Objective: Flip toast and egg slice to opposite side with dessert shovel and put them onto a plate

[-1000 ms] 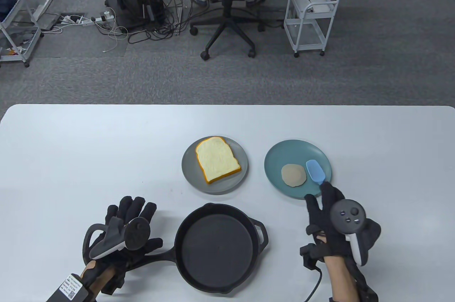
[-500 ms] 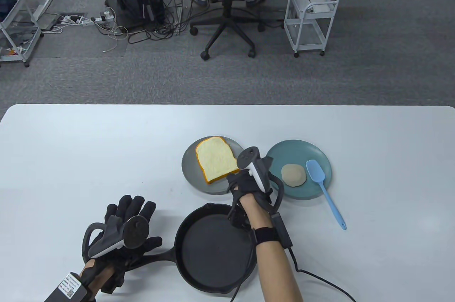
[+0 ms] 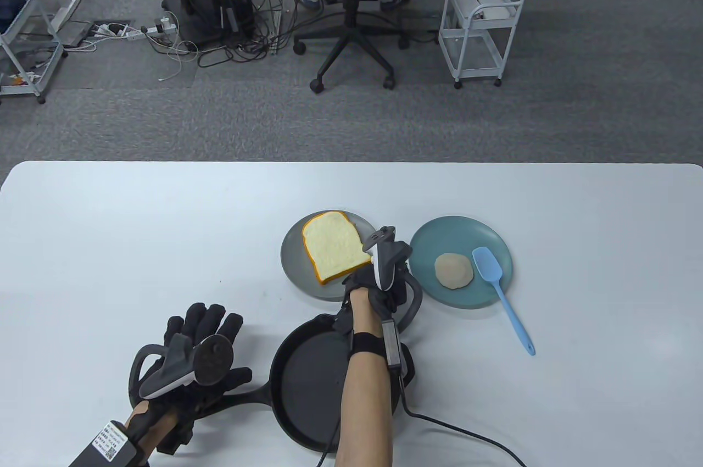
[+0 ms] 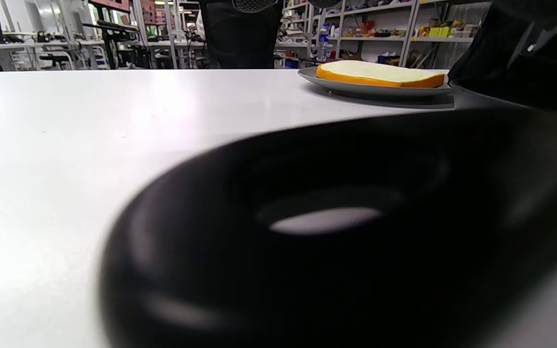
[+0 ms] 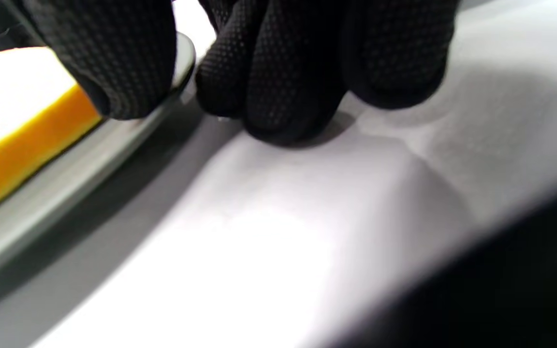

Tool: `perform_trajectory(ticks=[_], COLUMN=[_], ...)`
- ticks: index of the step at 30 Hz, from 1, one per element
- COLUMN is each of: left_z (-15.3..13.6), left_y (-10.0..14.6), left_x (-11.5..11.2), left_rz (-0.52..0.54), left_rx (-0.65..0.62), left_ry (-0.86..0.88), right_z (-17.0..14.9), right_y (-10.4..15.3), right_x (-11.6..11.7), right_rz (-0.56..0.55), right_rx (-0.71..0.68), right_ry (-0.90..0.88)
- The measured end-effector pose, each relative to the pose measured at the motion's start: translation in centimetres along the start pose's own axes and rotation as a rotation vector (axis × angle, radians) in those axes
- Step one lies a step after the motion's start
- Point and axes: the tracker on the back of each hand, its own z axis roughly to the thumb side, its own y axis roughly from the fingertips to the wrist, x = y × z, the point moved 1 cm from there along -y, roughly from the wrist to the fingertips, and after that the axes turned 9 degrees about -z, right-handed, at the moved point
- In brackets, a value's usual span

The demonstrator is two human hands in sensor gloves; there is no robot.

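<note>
toast slice (image 3: 335,254) flat on grey plate (image 3: 291,268), just left of right hand (image 3: 379,283) pinching plate's near-right rim (image 5: 182,67); left hand (image 3: 187,362) on skillet handle (image 3: 241,398), grip unclear; dessert shovel (image 3: 501,288) well right.

A second ago the right hand (image 3: 379,283) held the dessert shovel (image 3: 497,283) at the blue plate (image 3: 423,239); the shovel now lies released, well to that hand's right, blade on the plate and handle on the table. The hand has crossed left to the grey plate (image 3: 291,269), thumb on its rim beside the toast (image 3: 332,247), its forearm over the pan (image 3: 307,379).
</note>
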Motion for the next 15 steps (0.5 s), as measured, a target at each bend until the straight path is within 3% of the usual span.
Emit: perform_trajectory(ticks=[3,6,11,15], left_z=[0.1,-0.1,-0.4,-0.4], left_y=[-0.2,-0.2,-0.3,-0.5], left_x=[-0.2,-0.3,-0.2,-0.4], left_rz=[-0.009,-0.010,-0.010,-0.023], left_rx=[0.000,0.004,0.007,0.008], left_ry=[-0.009,-0.004,0.016,0.000], right_z=[-0.2,-0.8,-2.1,-2.7], right_y=[-0.3,-1.0,-2.0,-2.1], right_x=[0.1,0.5,0.8,1.8], right_rz=[0.003,0.074,0.356,0.483], right_rx=[0.030,0.082,0.121,0.148], right_ry=[-0.059,-0.198,-0.455,-0.636])
